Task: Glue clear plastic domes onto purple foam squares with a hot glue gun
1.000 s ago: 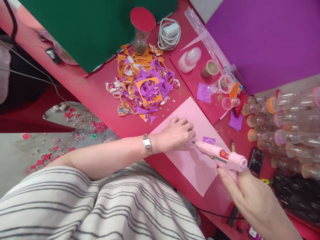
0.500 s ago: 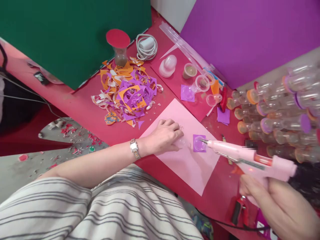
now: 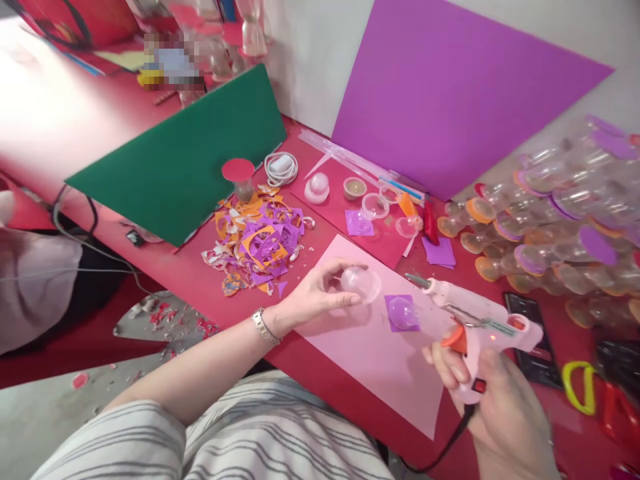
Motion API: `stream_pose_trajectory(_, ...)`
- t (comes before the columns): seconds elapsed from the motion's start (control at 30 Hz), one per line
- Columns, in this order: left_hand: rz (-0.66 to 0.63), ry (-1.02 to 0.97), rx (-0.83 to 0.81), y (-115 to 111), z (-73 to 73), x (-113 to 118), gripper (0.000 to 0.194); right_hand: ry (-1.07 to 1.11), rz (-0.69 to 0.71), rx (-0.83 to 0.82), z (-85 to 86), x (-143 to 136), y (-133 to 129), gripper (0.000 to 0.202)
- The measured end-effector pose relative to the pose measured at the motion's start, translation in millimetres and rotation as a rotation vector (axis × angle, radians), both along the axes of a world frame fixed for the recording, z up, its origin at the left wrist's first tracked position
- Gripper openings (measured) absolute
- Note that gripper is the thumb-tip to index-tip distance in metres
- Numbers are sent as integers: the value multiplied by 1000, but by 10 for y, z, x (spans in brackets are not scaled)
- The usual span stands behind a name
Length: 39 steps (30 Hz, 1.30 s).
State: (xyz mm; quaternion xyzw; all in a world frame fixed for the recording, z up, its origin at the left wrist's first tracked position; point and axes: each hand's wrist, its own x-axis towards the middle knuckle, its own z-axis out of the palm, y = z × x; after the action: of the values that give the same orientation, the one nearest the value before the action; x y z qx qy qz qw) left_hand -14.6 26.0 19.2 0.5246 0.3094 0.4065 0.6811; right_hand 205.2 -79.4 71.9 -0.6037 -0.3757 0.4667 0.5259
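Observation:
A small clear plastic cup is in my left hand, pinched between thumb and fingers above a pink sheet. Close to it on the sheet lies a purple paper square with another clear, rounded plastic piece on top. My right hand is wrapped around the handle of a pink hot glue gun with an orange trigger. The gun's metal nozzle points left, near the sheet's right edge and apart from both plastic pieces.
Orange and purple paper scraps are heaped left of the sheet. Several clear cups and purple squares lie behind it. Stacked plastic hourglass shapes line the right side, beside a phone and yellow-handled scissors. A green board stands left.
My left hand has turned and lifted the clear cup off the sheet. The glue gun has drawn back from the piece on the purple square, its nozzle now raised. The view has tilted up.

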Motion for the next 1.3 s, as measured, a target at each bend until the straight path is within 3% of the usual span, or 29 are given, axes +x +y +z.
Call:
stream_pose_trajectory(0.1, 43, -238, -249, 36, 59, 18, 49, 78, 9, 61, -24, -81, 76, 48)
stream_pose_trajectory(0.17, 55, -297, -304, 64, 94, 36, 46, 94, 11, 116, -38, -146, 113, 48)
stream_pose_trajectory(0.33, 20, -300, -312, 118, 137, 134, 49, -83, 60, 227, -111, -260, 137, 41)
stream_pose_trajectory(0.57, -23, -312, -364, 170, 119, 276, 56, -300, 91, 223, -201, -280, 97, 38)
stream_pose_trajectory(0.73, -22, -310, -384, 172, 152, 334, 58, -313, 39, 136, -159, -340, 87, 39)
stream_pose_trajectory(1.07, -28, -369, -418, 153, 216, 429, 62, -377, 37, 135, -145, -305, 102, 44)
stream_pose_trajectory(1.3, -41, -288, -387, 153, 166, 441, 68, -333, -22, 94, -140, -371, 89, 47)
